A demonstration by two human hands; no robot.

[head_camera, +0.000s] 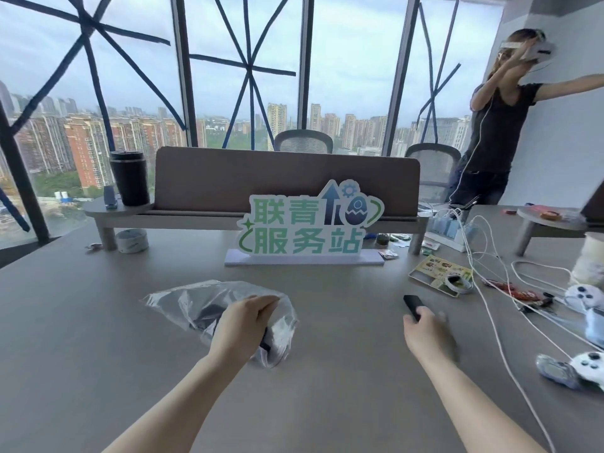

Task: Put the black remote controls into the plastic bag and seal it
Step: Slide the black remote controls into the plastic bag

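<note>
Left hand: the left hand (243,322) is closed on the crumpled mouth of the plastic bag (209,308), fingers curled over the film, pinching it at the bag's right end.
Plastic bag: clear and wrinkled, it lies on the table (98,338) toward the middle of the surface, left of centre, and stretches away to the left from the left hand.
Remote in bag: a black remote control (209,313) shows dark through the film, just left of the left hand; a dark end also pokes out below the palm, at the bag's mouth.
Right hand: the right hand (426,331) is blurred; its fingers close around the near end of a second black remote (412,305), whose far end sticks out beyond the fingertips. Whether that remote touches the surface I cannot tell.
Apart: the two hands are well apart, the bag to the left, the second remote right of centre.
Writing: a standing sign (307,223) toward the far edge, in green characters, reads 联青 above 服务站, with a blue arrow, a gear and an egg drawing.
Other print: a printed card (434,269) lies toward the right edge; its text is too small to read.
Right edge: white cables (490,289) and white game controllers (585,295) lie there.
</note>
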